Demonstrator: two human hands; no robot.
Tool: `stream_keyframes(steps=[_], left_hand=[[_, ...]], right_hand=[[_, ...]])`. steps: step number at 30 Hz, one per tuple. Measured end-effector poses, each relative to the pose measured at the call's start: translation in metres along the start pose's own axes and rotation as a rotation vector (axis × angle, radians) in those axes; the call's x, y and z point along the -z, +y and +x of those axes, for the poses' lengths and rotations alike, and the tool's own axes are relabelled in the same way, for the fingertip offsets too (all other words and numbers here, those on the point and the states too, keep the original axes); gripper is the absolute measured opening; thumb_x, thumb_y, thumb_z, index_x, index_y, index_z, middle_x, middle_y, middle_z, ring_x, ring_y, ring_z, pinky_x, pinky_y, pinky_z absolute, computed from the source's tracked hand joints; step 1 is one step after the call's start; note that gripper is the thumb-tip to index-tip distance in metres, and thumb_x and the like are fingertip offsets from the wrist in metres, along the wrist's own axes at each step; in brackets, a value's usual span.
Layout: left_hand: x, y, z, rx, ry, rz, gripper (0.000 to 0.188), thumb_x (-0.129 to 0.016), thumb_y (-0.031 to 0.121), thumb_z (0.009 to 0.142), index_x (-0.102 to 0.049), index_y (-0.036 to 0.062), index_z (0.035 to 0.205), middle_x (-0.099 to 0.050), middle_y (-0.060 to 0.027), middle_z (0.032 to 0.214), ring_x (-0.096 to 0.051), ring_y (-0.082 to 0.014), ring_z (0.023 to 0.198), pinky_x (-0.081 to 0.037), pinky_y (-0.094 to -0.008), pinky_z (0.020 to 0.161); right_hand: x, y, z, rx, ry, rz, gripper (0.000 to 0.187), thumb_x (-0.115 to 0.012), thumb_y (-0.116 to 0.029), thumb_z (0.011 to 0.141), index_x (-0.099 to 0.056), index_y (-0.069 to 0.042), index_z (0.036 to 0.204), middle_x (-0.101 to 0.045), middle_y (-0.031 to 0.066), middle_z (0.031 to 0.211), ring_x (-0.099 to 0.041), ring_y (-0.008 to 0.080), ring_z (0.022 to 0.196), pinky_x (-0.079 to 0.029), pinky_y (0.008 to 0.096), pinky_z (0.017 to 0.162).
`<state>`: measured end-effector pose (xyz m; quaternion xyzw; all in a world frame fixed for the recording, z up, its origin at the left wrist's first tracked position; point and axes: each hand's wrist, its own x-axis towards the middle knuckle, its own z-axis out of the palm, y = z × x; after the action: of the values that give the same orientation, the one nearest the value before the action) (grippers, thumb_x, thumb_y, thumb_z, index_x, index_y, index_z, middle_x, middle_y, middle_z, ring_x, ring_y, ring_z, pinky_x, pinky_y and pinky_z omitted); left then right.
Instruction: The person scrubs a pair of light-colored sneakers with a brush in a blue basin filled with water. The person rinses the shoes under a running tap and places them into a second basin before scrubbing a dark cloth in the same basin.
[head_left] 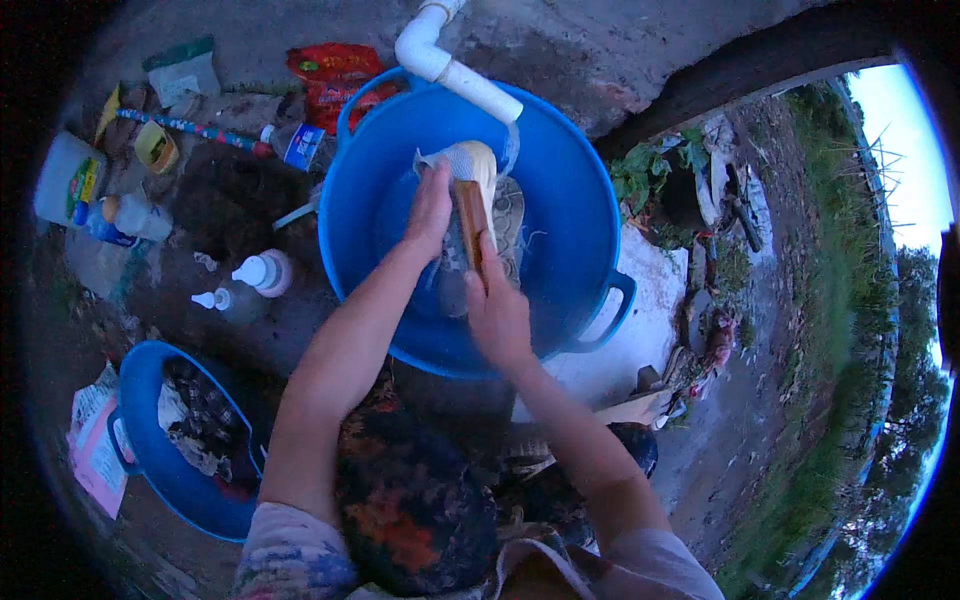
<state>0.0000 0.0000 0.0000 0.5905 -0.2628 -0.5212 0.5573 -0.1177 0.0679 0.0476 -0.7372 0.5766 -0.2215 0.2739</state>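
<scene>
1. A wide blue tub (565, 190) is set on the ground, directly in front of a seated or crouching person, whose two bare forearms are stretched over it.
2. A pale shoe (480, 160) is held up inside the tub, toward its far side, with its cream sole edge showing.
3. The shoe is gripped on its left side by the left hand (431, 208), whose fingers are partly hidden.
4. A wooden brush (471, 210) is clamped in the right hand (498, 318) and laid along the shoe; its bristles cannot be seen.
5. A second shoe, grey (508, 215), is seen lower in the tub, partly covered by the hands and brush.
6. A white pipe (480, 92) is aimed into the tub just beyond the shoe, and a thin stream of water seems to be let out.
7. Scrubbing appears to be the step in hand. For the next stroke, a firm hold is called for from the left hand, while the brush is pushed along the shoe by the right.
8. A white bottle (268, 273) is placed on the ground, left of the tub.
</scene>
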Motion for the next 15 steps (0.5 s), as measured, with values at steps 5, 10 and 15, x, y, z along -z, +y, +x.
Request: stream_keyframes(steps=[5,10,15], left_hand=[[0.001,0.002,-0.001,0.031,-0.163,-0.118,0.062,-0.039,0.051,0.09,-0.039,0.0055,0.131,-0.043,-0.0116,0.129,-0.04,-0.0241,0.116,-0.032,-0.0372,0.096],[0.008,0.011,-0.002,0.227,-0.075,-0.405,0.054,-0.041,0.048,0.089,-0.048,0.005,0.122,-0.05,-0.0114,0.12,-0.048,-0.0217,0.106,-0.038,-0.0348,0.09],[-0.013,-0.001,-0.005,0.144,-0.25,-0.311,0.05,-0.043,0.042,0.09,-0.048,0.0038,0.121,-0.051,-0.0128,0.117,-0.048,-0.0216,0.107,-0.038,-0.0353,0.089]], right_hand=[[0.01,-0.011,0.057,-0.04,0.02,-0.137,0.048,-0.049,-0.018,0.089,-0.035,-0.008,0.135,-0.061,0.0254,0.089,-0.064,0.034,0.075,-0.05,0.0398,0.065],[-0.017,0.014,-0.001,0.239,0.144,-0.107,0.055,-0.052,-0.019,0.086,-0.031,-0.01,0.136,-0.061,0.0245,0.077,-0.061,0.0387,0.067,-0.049,0.0452,0.059],[0.023,-0.006,0.067,0.008,0.202,-0.062,0.043,-0.044,-0.023,0.091,-0.04,-0.009,0.131,-0.061,0.0237,0.082,-0.06,0.0405,0.072,-0.046,0.0463,0.061]])
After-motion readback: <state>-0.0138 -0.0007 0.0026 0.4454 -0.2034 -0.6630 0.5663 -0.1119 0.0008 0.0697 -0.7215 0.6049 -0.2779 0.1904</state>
